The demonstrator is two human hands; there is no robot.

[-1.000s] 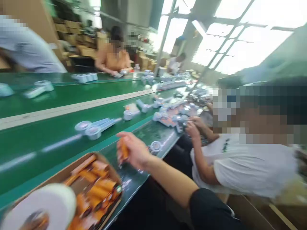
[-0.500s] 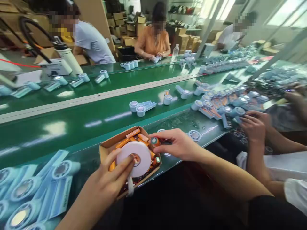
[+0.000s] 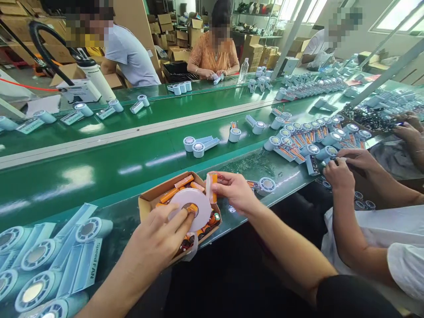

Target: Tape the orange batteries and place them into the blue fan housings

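Note:
My left hand [image 3: 159, 229] holds a white roll of tape [image 3: 187, 199], its fingers reaching into the hub. The roll lies on top of a small open cardboard box [image 3: 145, 208] with several orange cylindrical batteries [image 3: 169, 194] in it. A loose tape end [image 3: 192, 247] hangs over the box's near side. Beside the roll's right edge, my right hand [image 3: 236, 190] pinches an orange battery [image 3: 213, 185] upright between thumb and fingers. A whitish strip shows along the battery's left side. Just behind that hand lies a round light-blue fan head [image 3: 266, 186].
Light-blue handheld fans [image 3: 36, 260] are piled at the left. Others [image 3: 198, 148] lie on the green conveyor belt [image 3: 99, 170]. More fan bodies with orange batteries [image 3: 308, 137] crowd the right. A co-worker's hands [image 3: 344, 172] work close on my right; people sit across the belt.
My right hand has turned the battery from end-on to upright and lifted it slightly beside the tape roll. A pale strip now shows on it. My left hand stays at the roll.

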